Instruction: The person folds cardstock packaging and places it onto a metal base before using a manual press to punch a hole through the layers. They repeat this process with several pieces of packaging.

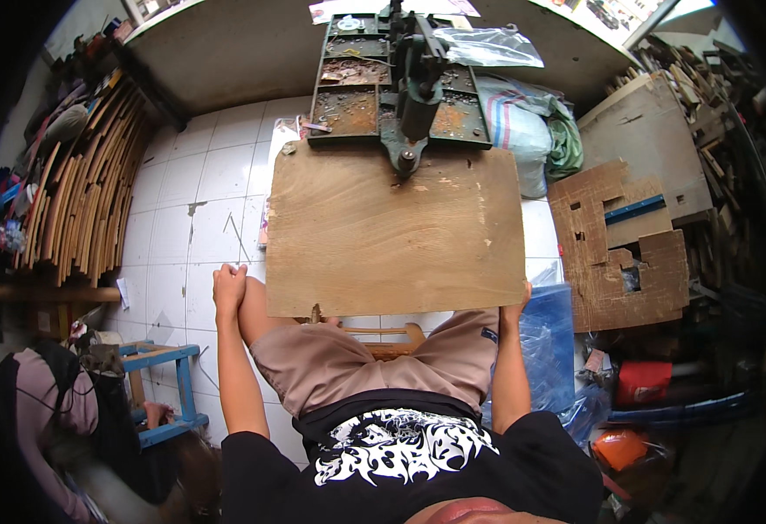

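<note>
A brown wooden board point(391, 236) with a worn surface lies flat in front of me, above my thighs. At its far edge stands a dark metal hand press point(418, 105), its foot reaching over the wood. My left hand point(229, 284) is closed beside my left knee, to the left of the board. A thin bent line, like wire, rises from that hand; whether it is held or lies on the floor is unclear. My right hand point(514, 304) is at the board's near right corner, most of its fingers hidden.
Behind the board, a dark compartmented tray point(345, 98) holds small metal bits. Wooden strips point(77, 183) stand stacked at left, above a blue stool frame point(169, 354). At right are a cut-out board point(597, 293), a white woven sack point(518, 122) and blue plastic sheeting point(544, 349).
</note>
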`<action>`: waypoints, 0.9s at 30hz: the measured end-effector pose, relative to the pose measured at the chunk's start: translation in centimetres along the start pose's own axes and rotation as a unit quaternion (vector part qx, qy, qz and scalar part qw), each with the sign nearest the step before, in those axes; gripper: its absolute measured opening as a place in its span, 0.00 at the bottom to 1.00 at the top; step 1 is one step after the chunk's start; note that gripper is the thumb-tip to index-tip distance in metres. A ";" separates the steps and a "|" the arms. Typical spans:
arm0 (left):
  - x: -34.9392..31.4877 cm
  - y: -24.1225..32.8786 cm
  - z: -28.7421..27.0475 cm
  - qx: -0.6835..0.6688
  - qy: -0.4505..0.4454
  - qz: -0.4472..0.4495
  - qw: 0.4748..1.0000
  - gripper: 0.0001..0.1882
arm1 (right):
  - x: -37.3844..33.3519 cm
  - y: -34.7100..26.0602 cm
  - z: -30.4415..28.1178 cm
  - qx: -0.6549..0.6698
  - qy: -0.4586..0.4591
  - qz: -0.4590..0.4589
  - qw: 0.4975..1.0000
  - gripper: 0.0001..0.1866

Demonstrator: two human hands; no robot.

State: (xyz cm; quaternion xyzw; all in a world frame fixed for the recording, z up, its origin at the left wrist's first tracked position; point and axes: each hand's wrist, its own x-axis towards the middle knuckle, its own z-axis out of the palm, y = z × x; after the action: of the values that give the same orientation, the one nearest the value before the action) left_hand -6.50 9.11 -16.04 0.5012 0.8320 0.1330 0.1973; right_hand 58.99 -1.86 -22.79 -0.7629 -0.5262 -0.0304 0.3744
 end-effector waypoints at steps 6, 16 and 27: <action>0.1 -1.8 -1.8 -0.035 -0.055 -0.092 0.994 0.31 | 0.3 -1.7 0.1 -0.031 -0.014 -0.006 0.999 0.09; -1.5 -0.4 -2.3 -0.005 -0.029 -0.062 0.998 0.23 | 0.3 -2.7 -0.2 0.026 0.000 0.047 0.999 0.10; -0.2 -0.1 -4.1 0.049 -0.110 -0.060 0.991 0.19 | 0.4 -1.8 0.2 0.077 0.015 0.040 0.996 0.09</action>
State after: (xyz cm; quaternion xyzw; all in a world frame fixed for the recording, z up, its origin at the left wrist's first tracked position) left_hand -8.35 8.81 -12.41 0.4708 0.8395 0.0236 0.2702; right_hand 57.65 -1.15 -21.78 -0.7516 -0.4903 0.0136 0.4412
